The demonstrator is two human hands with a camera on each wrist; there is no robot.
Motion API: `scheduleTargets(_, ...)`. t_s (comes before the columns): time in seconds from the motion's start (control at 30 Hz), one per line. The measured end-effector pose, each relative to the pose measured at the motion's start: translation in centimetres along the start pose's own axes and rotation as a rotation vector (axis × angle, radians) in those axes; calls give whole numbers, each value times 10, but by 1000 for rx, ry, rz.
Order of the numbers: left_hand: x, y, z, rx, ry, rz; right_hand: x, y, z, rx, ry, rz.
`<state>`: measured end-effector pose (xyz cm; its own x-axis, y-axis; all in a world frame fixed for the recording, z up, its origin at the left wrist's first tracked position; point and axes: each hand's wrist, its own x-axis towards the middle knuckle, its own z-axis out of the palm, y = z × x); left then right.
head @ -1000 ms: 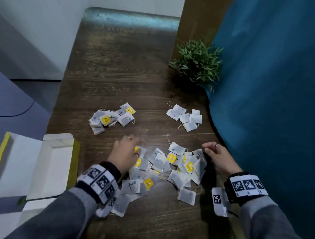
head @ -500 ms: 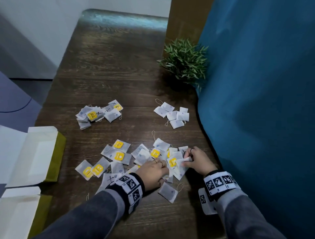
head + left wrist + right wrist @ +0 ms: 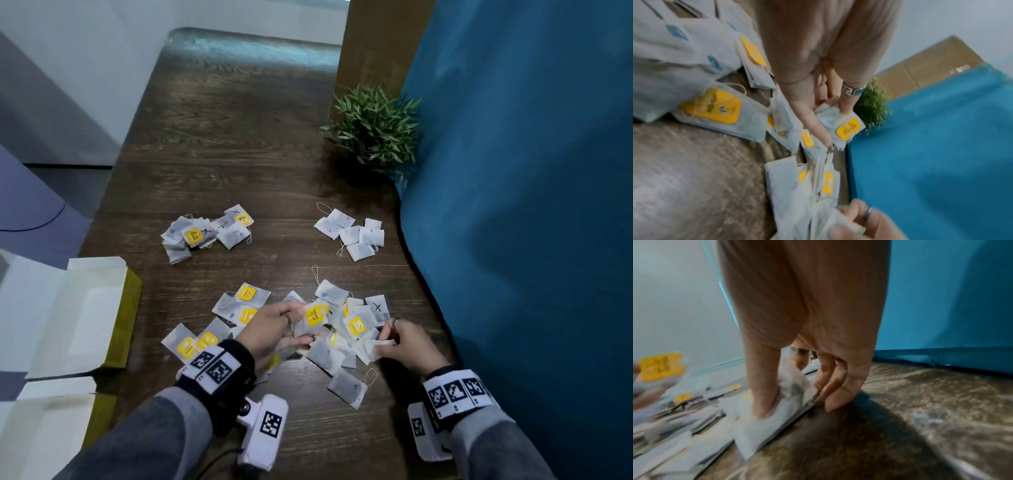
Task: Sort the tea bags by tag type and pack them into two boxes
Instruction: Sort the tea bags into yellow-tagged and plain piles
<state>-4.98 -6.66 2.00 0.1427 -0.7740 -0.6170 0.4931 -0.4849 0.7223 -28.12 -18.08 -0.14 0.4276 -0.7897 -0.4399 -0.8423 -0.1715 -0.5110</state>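
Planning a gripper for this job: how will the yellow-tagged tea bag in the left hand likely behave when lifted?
The yellow-tagged tea bag, pinched by the left hand, looks thin and flat, so probably very light. Its paper looks soft, so it may flop or crease. Loose strings trail through the pile, so neighbours might snag and drag along.

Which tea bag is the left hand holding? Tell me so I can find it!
Find the big messy pile of tea bags nearest the person. At its left side, the left hand pinches one tea bag, lifted, with its yellow tag facing up.
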Motion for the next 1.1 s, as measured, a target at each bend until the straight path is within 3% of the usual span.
scheduleTargets(0.27, -17, 22, -32, -317, -156, -166, -5, -5, 11, 68, 48, 17)
scheduleTargets(0.37, -24, 22, -41, -261, -201, -148, -11, -10, 7, 42, 28, 30)
scheduleTargets(0.47, -24, 21, -46, -157, -160, -88, -21, -16, -4, 72, 43, 29)
scheduleTargets(0.67, -27, 26, -57, -467, -243, -148, -40, -42, -23, 473, 161, -114)
scheduleTargets(0.8, -28, 32, -61, -639, -436, -188, -41, -73, -20, 776, 113, -195)
scheduleTargets(0.9, -27, 37, -61, -759, -493, -265, -37, -93, -16, 935, 63, -220)
scheduleTargets(1.1, -26, 48, -57, -645, -557, -322, -29, -118, -14, 1013, 13, -224)
